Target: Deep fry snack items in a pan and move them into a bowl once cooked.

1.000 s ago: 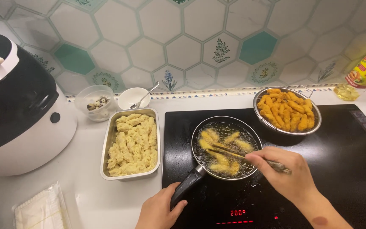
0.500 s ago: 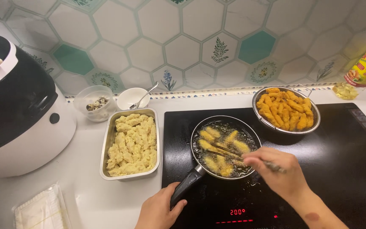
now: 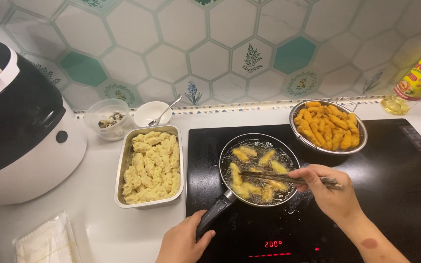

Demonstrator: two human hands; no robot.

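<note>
Tiled kitchen counter, frying well underway on the black cooktop (image 3: 395, 195).
Left hand (image 3: 183, 243) grips the frying pan (image 3: 259, 168) handle; right hand (image 3: 330, 190) pinches chopsticks (image 3: 288, 178) over pieces sizzling in oil. Golden fried pieces already fill the strainer basket (image 3: 328, 127), yet the metal tray (image 3: 150, 165) beside the pan holds plenty of pale, uncooked ones.

I see the frying pan (image 3: 259, 168) on the cooktop (image 3: 405, 195), with the strainer basket (image 3: 328, 127) behind it to the right. The tray (image 3: 150, 165) lies left, two small bowls (image 3: 107, 118) behind it, probably touching.
</note>
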